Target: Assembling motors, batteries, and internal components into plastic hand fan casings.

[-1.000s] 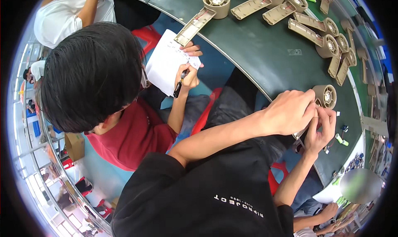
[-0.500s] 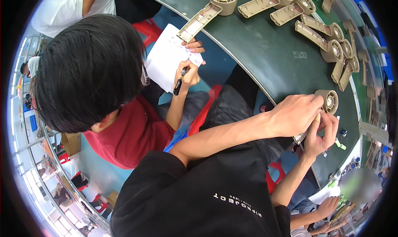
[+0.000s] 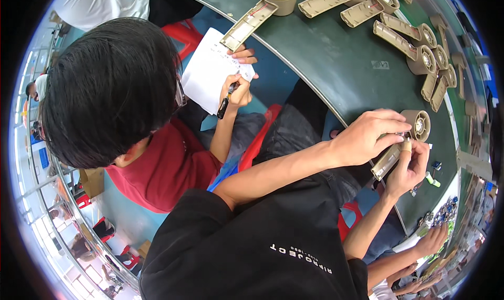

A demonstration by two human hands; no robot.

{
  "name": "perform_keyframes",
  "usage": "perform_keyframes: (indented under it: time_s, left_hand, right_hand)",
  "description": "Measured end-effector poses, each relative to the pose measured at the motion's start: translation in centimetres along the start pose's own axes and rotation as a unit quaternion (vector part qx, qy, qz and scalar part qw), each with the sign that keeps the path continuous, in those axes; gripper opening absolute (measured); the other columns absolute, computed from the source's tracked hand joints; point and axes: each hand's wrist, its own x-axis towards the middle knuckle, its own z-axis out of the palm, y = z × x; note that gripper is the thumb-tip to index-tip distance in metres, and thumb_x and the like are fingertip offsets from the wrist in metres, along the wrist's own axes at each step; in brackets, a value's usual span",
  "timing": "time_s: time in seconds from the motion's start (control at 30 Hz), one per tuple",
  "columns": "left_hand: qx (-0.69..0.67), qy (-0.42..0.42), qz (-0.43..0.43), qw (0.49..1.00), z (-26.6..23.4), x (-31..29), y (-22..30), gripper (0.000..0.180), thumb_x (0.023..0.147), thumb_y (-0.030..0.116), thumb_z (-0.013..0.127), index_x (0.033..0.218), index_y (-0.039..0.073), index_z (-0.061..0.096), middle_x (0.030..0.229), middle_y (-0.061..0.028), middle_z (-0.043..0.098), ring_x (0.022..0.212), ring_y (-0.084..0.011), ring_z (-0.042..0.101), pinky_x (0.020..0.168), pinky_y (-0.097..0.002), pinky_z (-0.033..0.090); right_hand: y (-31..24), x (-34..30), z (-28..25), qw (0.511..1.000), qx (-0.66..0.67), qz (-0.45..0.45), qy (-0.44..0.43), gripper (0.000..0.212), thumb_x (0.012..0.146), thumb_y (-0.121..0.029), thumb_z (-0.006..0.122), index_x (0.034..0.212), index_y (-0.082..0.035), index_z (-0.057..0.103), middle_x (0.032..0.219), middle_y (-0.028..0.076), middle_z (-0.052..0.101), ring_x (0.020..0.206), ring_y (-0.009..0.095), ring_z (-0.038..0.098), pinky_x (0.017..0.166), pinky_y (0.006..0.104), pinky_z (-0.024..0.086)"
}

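Note:
A beige handheld fan housing lies at the bench edge, its round fan head point(image 3: 419, 125) on the far side and its open, hollow handle point(image 3: 386, 162) pointing toward me. My left hand point(image 3: 370, 136) reaches over its neck, thumb and fingers pinched on a small part too hidden to name. From the near side my right hand point(image 3: 409, 167) grips the housing at the same neck. A tan covering point(image 3: 406, 145) wraps one of its digits. The fingertips of both hands nearly meet beside the fan head.
More beige fan housings point(image 3: 391, 40) with open handles lie along the green bench point(image 3: 336, 64). Left of me a person in a red shirt point(image 3: 168, 169) writes on white paper point(image 3: 207, 71). Light green pieces point(image 3: 432, 179) lie right of my hands; another person's hand point(image 3: 433, 239) is at lower right.
My left hand has shifted slightly up and its fingers have straightened, so more of the handle shows. The other person's hand at lower right has moved upward.

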Motion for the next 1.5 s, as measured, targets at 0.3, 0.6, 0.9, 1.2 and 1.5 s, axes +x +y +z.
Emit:
perform_keyframes:
  time_s: [0.3, 0.6, 0.9, 1.2, 1.5]
  left_hand:
    - [0.016, -0.046, 0.009, 0.999, 0.1, 0.3, -0.1, 0.026, 0.090, 0.002, 0.062, 0.114, -0.005, 0.068, 0.105, -0.0187, 0.066, 0.094, -0.0310, 0.067, 0.083, -0.0363, 0.053]
    - [0.011, -0.030, -0.050, 0.998, -0.1, 0.7, 0.3, 0.024, 0.091, 0.000, 0.062, 0.114, -0.004, 0.068, 0.107, -0.0189, 0.071, 0.094, -0.0247, 0.071, 0.083, -0.0319, 0.054]
    - [0.046, -0.087, -0.046, 0.994, 0.0, 0.8, 0.8, 0.030, 0.092, -0.005, 0.061, 0.121, -0.004, 0.066, 0.107, -0.0131, 0.068, 0.098, -0.0163, 0.063, 0.086, -0.0270, 0.049]
    - [-0.079, -0.045, -0.080, 0.993, -0.2, 1.1, 0.3, 0.020, 0.093, -0.006, 0.059, 0.110, -0.004, 0.068, 0.115, -0.0134, 0.065, 0.106, -0.0169, 0.062, 0.095, -0.0294, 0.048]
    - [0.149, -0.087, 0.003, 0.985, -1.7, 1.9, 2.1, 0.028, 0.085, -0.002, 0.068, 0.112, 0.001, 0.072, 0.094, -0.0111, 0.066, 0.087, -0.0182, 0.065, 0.077, -0.0282, 0.051]
  right_hand:
    - [-0.5, -0.1, -0.1, 0.998, 0.004, 0.055, -0.015, 0.005, 0.092, 0.004, 0.059, 0.095, 0.005, 0.063, 0.093, 0.004, 0.059, 0.086, 0.011, 0.054, 0.078, 0.0234, 0.043]
    - [-0.6, -0.4, 0.3, 0.959, 0.219, 0.180, 0.009, 0.009, 0.091, -0.001, 0.066, 0.098, 0.004, 0.069, 0.092, 0.001, 0.065, 0.080, 0.006, 0.057, 0.073, 0.0201, 0.044]
    - [-0.7, -0.5, 0.3, 0.930, 0.295, 0.218, 0.020, 0.010, 0.093, -0.004, 0.065, 0.100, 0.002, 0.069, 0.090, 0.000, 0.067, 0.081, 0.005, 0.059, 0.075, 0.0197, 0.046]
    - [-1.0, -0.2, 0.3, 0.939, 0.284, 0.193, 0.005, 0.011, 0.093, -0.003, 0.065, 0.102, 0.003, 0.068, 0.092, 0.000, 0.067, 0.083, 0.005, 0.058, 0.075, 0.0206, 0.046]
    - [-0.8, 0.4, 0.7, 0.992, 0.114, 0.047, -0.029, 0.007, 0.089, -0.001, 0.066, 0.094, 0.004, 0.067, 0.093, 0.005, 0.059, 0.083, 0.011, 0.056, 0.071, 0.0227, 0.044]
